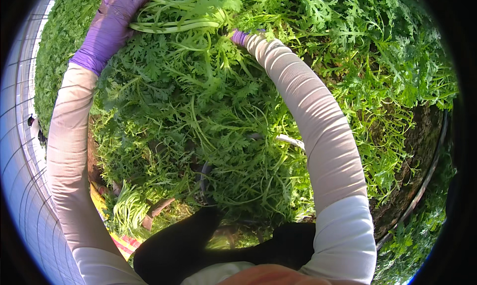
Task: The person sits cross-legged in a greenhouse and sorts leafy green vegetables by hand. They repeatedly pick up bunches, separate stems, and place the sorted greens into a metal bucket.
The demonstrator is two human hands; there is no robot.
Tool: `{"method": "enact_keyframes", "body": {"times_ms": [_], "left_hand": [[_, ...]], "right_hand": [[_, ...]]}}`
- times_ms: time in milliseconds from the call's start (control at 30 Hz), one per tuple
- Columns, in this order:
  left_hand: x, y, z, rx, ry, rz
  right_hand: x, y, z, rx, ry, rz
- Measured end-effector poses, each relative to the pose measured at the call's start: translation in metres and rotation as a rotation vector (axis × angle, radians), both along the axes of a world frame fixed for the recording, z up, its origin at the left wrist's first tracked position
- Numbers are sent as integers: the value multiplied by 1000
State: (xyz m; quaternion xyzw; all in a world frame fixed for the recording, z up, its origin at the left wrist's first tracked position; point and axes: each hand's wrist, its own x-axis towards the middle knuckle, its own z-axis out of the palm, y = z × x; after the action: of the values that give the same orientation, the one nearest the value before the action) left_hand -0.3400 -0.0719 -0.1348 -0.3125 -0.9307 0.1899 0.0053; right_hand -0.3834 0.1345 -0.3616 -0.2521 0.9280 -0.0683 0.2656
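Observation:
My left hand [118, 22], in a purple glove, is at the upper left, its fingertips cut off by the top of the picture. Beside its palm lie leafy greens with thick pale stems [179, 25], their stem ends pointing towards the glove; whether the fingers grip any is unclear. My right hand [240, 37] reaches into the standing greens [220, 57] at top centre. Only a bit of purple glove shows there, and leaves cover its fingers and anything they hold. Lobed leaves like those of crown daisy fill the bed below and between my arms.
Near my knees [179, 240] lies a bunch of pale-stemmed greens [128, 206], with a yellow and red sheet [126, 244] beside it. A pale stick-like piece [290, 140] pokes from the leaves. Bare soil [417, 150] and a pipe-like edge [421, 195] run along the right.

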Motion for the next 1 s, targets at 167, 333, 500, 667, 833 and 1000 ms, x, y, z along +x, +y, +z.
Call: {"method": "enact_keyframes", "body": {"times_ms": [167,333,500,667,833,1000], "left_hand": [[59,-19,16,59,11,30],[143,35,38,537,27,73],[187,133,65,778,261,94],[232,164,127,791,113,-157],[294,160,173,1053,-257,-2],[365,146,193,1195,192,32]], "right_hand": [[-21,63,87,62,-91,-9],[34,165,233,-69,-383,25],[163,192,352,-359,-561,-115],[272,186,449,-78,-391,-93],[328,195,520,-121,-324,-63],[367,216,548,-577,-187,-268]]}}
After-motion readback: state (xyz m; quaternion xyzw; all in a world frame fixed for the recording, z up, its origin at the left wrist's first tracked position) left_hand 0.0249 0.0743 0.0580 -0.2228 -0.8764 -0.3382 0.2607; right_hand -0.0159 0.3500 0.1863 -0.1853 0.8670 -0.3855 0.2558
